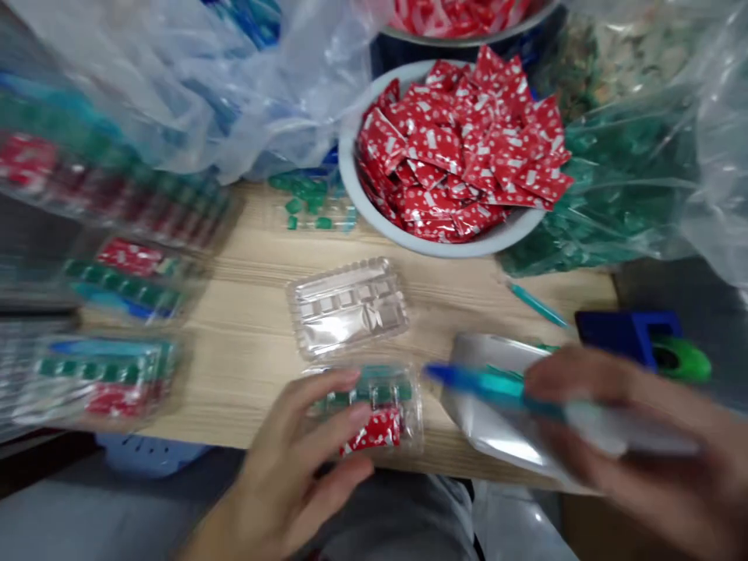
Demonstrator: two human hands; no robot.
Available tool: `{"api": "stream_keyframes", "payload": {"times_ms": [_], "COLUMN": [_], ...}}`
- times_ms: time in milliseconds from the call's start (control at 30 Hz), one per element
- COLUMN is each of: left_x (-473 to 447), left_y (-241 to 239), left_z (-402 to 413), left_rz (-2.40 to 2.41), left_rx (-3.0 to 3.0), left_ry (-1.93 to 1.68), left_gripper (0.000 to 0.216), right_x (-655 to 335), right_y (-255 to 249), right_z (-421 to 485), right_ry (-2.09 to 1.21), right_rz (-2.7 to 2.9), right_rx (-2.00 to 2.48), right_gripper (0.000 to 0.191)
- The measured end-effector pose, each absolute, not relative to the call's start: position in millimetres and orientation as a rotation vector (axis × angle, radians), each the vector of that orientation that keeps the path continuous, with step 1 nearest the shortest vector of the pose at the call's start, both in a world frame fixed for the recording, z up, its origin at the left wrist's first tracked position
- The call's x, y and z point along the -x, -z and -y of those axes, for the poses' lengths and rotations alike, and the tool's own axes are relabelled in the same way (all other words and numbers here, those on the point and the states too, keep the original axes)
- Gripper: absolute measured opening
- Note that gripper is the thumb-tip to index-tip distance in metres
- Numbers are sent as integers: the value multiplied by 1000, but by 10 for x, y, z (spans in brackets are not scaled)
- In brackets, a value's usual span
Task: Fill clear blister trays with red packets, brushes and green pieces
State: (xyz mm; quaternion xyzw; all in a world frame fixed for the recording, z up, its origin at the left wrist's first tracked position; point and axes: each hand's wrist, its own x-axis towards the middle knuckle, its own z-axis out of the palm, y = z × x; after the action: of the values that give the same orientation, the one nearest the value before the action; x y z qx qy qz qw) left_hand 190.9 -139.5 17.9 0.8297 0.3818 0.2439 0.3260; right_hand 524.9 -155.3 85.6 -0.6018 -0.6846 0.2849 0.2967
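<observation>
My left hand [309, 460] lies over a filled clear plastic tray [414, 413] at the table's front edge, its fingers spread apart. Under the fingers show green pieces [397, 389] and a red dotted packet [379, 430]. My right hand [608, 421], blurred by motion, grips a teal pen-like stick [496, 383] with a dark blue tip pointing left. A whitish length, also blurred, shows in that hand. Beneath it sits a shiny metal scoop or tray [496, 428]. Just behind the filled tray lies a bare clear blister tray [351, 308].
A white bowl [365, 210] heaped with red dotted packets [461, 148] stands at the back. Filled trays [105, 382] are stacked left. Plastic bags [280, 86] border the back; another with green contents [631, 179] lies right. A blue holder [613, 331] sits at the right edge.
</observation>
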Motion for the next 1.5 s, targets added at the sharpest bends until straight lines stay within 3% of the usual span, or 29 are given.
{"api": "stream_keyframes", "payload": {"times_ms": [133,200,367,467,600,733,867,1067,1500], "left_x": [-2154,-2123,-2022,-2063,-2111,-2108,-2044,-1846,-1732], "left_y": [-165,-87,186,272,308,303,236,244,204], "left_z": [1148,1145,1127,1120,1152,1163,1146,1167,1081], "left_rz": [-754,-830,-1070,-1115,-1115,-1070,-1094,-1303,-1186], "left_rx": [-2262,-2338,-2572,-2618,-2684,-2639,-2527,-2344,-2446], "left_ry": [-558,-588,-700,-758,-811,-839,-805,-814,-796], "left_gripper": [46,42,22,18,18,19,22,22,18], "right_x": [-4648,-4444,-4158,-4034,-4083,-4501,-4956,-5076,-5345], "right_y": [-668,-481,-163,-102,-154,-450,-740,-531,-319], "right_z": [1626,1588,1524,1541,1530,1187,385,-368,-228], "right_ry": [-1221,-1116,-242,-19,-2,77,24,-40,60], "right_rz": [1736,1754,2198,2369,2426,2362,2284,2219,2360], "right_rx": [1318,1405,1635,1704,1724,1718,2140,2354,1938], "right_gripper": [22,17,16,10,10,27,30,49,29]}}
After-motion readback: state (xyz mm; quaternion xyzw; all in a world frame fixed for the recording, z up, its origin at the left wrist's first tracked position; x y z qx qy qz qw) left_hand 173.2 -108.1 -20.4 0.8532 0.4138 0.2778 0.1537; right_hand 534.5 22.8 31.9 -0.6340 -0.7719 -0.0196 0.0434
